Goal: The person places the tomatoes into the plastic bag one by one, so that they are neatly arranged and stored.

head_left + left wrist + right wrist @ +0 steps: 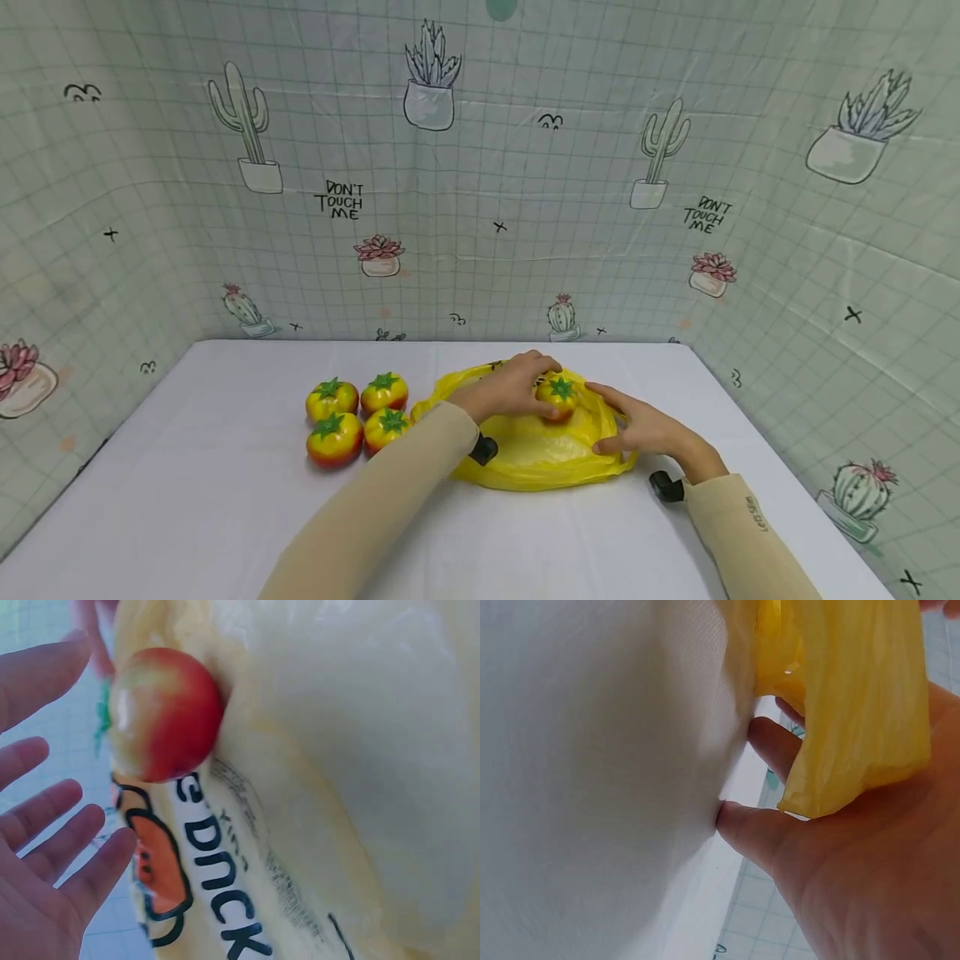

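A yellow plastic bag (536,454) with printed lettering lies on the table. On it sits a yellow-red tomato (557,398) with a green star-shaped top. Reaching over the bag from the left, my left hand (513,387) has its fingers around the tomato's left and far sides. In the left wrist view, the spread fingers (79,817) stand apart from the tomato (165,714). My right hand (648,429) is at the bag's right edge, thumb and fingers parted. In the right wrist view, yellow plastic (862,712) hangs across that hand, its thumb tip at the table.
Several more tomatoes (334,440) stand grouped on the white table (225,467), left of the bag; the left sleeve (390,492) partly overlaps one. A grid-patterned cloth (450,183) with cactus drawings encloses the back and sides.
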Available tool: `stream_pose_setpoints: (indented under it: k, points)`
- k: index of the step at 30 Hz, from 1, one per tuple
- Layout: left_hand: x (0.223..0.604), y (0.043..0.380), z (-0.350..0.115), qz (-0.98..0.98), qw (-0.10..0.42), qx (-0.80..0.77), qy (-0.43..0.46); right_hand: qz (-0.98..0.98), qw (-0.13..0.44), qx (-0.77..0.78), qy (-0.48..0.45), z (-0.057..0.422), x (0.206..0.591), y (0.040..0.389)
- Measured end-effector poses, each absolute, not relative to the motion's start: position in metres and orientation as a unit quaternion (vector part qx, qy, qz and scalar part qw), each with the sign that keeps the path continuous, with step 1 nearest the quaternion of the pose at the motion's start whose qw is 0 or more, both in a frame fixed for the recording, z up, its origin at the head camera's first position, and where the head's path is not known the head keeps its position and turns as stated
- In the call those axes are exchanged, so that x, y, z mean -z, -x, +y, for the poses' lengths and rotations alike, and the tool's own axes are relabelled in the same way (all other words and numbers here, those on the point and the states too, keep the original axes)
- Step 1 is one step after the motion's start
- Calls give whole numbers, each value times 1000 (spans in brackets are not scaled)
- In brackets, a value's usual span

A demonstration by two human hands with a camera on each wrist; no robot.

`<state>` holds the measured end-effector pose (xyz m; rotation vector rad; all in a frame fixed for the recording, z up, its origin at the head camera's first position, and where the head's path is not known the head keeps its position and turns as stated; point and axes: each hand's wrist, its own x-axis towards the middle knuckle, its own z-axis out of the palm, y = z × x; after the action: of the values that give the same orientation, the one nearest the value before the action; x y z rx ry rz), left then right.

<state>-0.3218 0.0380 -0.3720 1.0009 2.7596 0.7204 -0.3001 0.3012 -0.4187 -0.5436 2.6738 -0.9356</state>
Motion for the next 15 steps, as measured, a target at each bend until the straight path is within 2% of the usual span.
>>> stream_pose_setpoints:
  k: [15]
  points:
    - [364, 275, -7, 907, 7, -229, -354, 921, 122, 315, 193, 300, 417, 298]
